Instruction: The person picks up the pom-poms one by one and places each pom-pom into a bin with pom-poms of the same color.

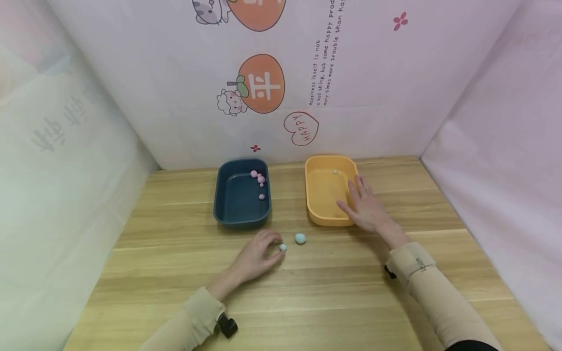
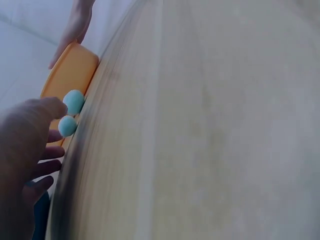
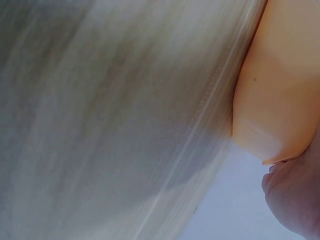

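My left hand (image 1: 254, 259) is low over the wooden table, its thumb and index finger curved round a small light-blue ball (image 1: 283, 247) at their tips. In the left wrist view this ball (image 2: 67, 126) sits between those two tips; the other fingers are spread. Just to its right lies a bigger light-blue ball (image 1: 300, 238), touched by neither hand. My right hand (image 1: 368, 210) rests at the right rim of the yellow bin (image 1: 311, 195), fingers extended and thumb apart over the bin. Inside that bin is a tiny pale ball (image 1: 335, 171).
A dark blue bin (image 1: 218, 195) stands left of the yellow one, with several pink balls (image 1: 261, 180) along its right side. Printed white cloth (image 1: 364, 112) hangs behind the table (image 1: 307, 312) and at both sides. Dark wrist devices (image 1: 227, 325) sit at the cuffs.
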Motion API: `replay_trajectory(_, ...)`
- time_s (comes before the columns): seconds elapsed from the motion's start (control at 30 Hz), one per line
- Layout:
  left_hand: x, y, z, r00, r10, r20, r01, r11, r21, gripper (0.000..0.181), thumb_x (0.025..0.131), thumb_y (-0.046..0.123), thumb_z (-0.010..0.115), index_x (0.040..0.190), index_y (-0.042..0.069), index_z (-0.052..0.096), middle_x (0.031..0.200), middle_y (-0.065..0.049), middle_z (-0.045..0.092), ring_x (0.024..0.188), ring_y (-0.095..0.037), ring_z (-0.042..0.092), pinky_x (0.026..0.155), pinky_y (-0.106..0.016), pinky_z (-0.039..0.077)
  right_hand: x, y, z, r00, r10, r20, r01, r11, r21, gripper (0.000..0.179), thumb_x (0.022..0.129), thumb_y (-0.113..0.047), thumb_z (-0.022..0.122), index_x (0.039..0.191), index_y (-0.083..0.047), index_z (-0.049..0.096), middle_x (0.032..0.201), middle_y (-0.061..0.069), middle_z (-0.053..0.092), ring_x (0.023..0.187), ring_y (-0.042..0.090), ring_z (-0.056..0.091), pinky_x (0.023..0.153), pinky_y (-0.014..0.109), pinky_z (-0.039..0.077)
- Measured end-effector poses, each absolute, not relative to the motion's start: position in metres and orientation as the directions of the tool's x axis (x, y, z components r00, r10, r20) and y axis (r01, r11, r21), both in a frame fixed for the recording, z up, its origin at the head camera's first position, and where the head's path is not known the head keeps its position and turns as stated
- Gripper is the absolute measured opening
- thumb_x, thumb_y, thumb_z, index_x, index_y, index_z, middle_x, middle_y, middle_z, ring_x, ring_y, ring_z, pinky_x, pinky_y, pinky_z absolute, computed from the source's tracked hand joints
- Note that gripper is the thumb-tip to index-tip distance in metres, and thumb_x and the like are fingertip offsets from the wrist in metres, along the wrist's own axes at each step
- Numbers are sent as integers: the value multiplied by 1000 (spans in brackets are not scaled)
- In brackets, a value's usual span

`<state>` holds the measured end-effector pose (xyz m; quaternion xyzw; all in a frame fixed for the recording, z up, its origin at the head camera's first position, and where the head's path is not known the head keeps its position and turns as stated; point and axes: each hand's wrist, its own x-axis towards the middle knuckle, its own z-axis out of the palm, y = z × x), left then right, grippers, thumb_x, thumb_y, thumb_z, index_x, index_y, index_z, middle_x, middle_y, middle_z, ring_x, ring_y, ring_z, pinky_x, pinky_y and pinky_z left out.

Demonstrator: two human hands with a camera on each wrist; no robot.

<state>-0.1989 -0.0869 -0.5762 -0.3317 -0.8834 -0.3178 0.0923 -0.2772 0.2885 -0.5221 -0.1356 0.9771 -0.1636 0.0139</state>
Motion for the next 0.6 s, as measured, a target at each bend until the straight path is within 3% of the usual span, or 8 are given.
replay_trajectory(0.17,-207,-87,-595,-713,523,468,701,542,463,17,101,22,81,111,10,75,121,-6,77,122,-25,71,107,-43,60,-278,289,-523,-962,-272,21,-264,909,-323,95,115,-62,32,173,9,7,182,31,-10,171,53,-4,138,68,9)
replay_trajectory(0.43,-197,-81,-578,-768,486,417,640,584,499,17,97,15,85,109,8,76,121,-8,78,120,-25,73,105,-43,62,-277,288,-522,-962,-272,20,-264,908,-327,95,115,-62,33,173,9,7,182,32,-9,170,53,-4,138,68,9)
replay_trajectory(0.6,-197,-73,-570,-729,497,471,685,543,486,21,95,15,86,112,7,76,120,-10,79,118,-27,74,103,-44,63,-275,289,-523,-963,-270,19,-260,904,-341,95,115,-62,33,173,9,7,182,31,-10,170,54,-3,137,69,10)
